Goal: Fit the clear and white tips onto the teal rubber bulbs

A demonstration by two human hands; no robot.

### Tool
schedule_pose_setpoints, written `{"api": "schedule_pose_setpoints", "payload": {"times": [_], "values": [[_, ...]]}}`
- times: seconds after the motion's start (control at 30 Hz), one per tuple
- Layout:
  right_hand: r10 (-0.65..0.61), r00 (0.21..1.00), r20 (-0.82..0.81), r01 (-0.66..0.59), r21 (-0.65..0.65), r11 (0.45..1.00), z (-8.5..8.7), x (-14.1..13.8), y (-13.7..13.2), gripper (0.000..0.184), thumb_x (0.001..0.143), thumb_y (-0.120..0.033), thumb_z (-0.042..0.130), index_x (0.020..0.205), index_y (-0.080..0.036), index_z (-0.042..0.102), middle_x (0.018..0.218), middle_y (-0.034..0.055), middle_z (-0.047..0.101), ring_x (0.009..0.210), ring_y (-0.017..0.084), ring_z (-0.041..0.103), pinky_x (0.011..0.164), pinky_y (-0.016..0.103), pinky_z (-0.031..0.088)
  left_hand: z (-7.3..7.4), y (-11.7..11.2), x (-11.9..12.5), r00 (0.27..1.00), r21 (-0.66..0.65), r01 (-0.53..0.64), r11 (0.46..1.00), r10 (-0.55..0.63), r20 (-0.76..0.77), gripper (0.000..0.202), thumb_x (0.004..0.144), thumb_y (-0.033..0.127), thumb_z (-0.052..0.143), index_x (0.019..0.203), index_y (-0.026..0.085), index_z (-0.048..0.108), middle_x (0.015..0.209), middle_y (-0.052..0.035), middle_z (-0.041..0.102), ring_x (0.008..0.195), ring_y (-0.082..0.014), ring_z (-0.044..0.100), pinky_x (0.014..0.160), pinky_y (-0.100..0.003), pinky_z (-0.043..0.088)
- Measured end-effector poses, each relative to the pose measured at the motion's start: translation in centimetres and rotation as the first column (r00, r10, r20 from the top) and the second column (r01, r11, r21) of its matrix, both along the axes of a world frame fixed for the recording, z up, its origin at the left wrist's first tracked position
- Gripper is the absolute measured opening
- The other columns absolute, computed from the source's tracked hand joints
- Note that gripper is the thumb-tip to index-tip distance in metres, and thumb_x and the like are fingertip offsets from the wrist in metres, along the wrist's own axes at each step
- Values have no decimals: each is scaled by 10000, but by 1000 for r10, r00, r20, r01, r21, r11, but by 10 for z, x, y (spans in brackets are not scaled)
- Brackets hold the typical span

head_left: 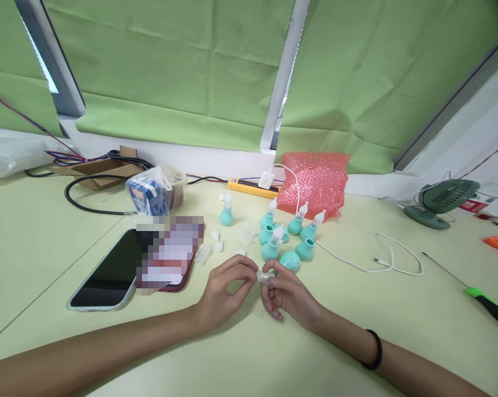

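- Pinching a small clear plastic piece [264, 277] between them, the two hands meet low over the near middle of the surface [249, 364]; the left hand [228, 289] grips one end with thumb and forefinger, the right hand [290, 295] the other, its remaining fingers curled loosely below.
- Just beyond the right hand lies a rounded teal bulb [290, 262]; behind it is a cluster of teal bulbs [269, 252], several upright with pale pointed tips, others with bare open necks.
- Apart from that cluster, to its left, stands one more tipped bulb [226, 215].
- Near the left hand are loose white parts [218, 243] and clear pieces [203, 253].
- Farther left lie a dark-screened phone [106, 270] and a red-edged phone [186, 264], its screen blurred.
- Toward the back sit a plastic-wrapped blue packet [147, 193], a yellow power strip [249, 188] with a white charger [267, 180], and a red bubble-wrap bag [315, 182].
- Off to the right are a white cable [358, 268], a screwdriver [474, 291] and a green fan [449, 194].
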State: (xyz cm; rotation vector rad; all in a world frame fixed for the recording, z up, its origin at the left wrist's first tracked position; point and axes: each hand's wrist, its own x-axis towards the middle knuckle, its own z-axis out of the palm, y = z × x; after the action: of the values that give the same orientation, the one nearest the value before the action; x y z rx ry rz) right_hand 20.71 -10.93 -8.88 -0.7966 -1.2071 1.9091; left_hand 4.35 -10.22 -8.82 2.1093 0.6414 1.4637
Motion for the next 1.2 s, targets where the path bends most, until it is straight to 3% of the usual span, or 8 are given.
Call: {"api": "schedule_pose_setpoints", "payload": {"times": [0.4, 0.67, 0.93, 1.2], "values": [[39, 995, 95, -42, 32, 999, 2, -1, -2, 133, 762, -226, 420, 813, -224, 297, 454, -72, 530, 327, 69, 399, 314, 148, 290, -2, -2, -1, 1000, -6, -5, 1000, 5, 26, 112, 751, 40, 500, 731, 139, 548, 784, -61, 509, 745, -138, 519, 630, -254, 433], [44, 996, 81, -47, 34, 998, 1, 0, -1, 89, 777, -196, 399, 820, -219, 324, 457, -65, 527, 347, 76, 409, 316, 146, 290, 0, -3, 1, 1000, 10, -24, 1000, 24, 5, 114, 747, 37, 501, 715, 143, 528, 704, -38, 548, 697, -132, 511, 619, -259, 429], [53, 996, 65, -56, 46, 997, 2, 1, -2, 41, 789, -216, 396, 803, -203, 360, 425, -59, 525, 316, 78, 413, 307, 149, 295, 4, -2, 0, 999, 73, 0, 997, 3, -44, 155, 740, 44, 491, 818, 144, 580, 733, -61, 581, 716, -153, 511, 647, -304, 430], [63, 997, 45, -64, 36, 997, 3, 1, -2, 62, 773, -235, 416, 775, -196, 368, 401, -58, 521, 305, 79, 412, 306, 150, 296, 10, -4, 1, 997, 29, 26, 999, -24, -73, 154, 721, 82, 489, 837, 141, 572, 747, -70, 574, 715, -162, 509, 636, -309, 432]]}}
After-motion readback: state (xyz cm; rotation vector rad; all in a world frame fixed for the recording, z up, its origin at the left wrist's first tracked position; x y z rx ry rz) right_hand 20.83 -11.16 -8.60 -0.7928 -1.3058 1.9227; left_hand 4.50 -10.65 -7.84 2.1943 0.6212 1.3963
